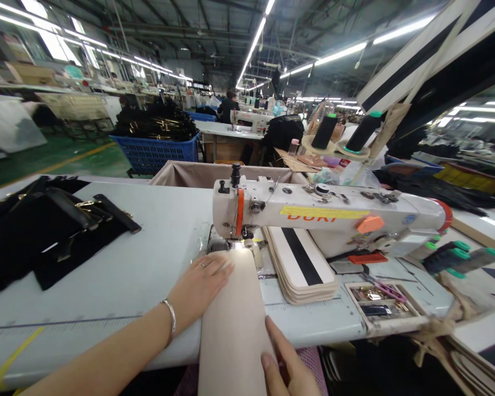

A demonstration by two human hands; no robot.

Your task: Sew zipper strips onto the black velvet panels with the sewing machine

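A long cream panel (235, 324) runs from under the presser foot of the white sewing machine (313, 214) toward my lap, over the table's front edge. My left hand (204, 286) lies flat on the panel's left side near the foot, fingers stretched out. My right hand (289, 363) has hold of the right edge lower down, thumb and index finger at the edge; its other fingers are mostly hidden. Right of the needle area, under the machine arm, lies a stack of cream panels with a black stripe (301, 264).
Black straps with metal buckles (66, 220) lie on the table's left. A parts tray (383, 305) with pink-handled scissors (390, 289) sits at the right. Thread cones (325, 132) stand behind the machine. A blue crate (157, 154) of black pieces stands beyond the table.
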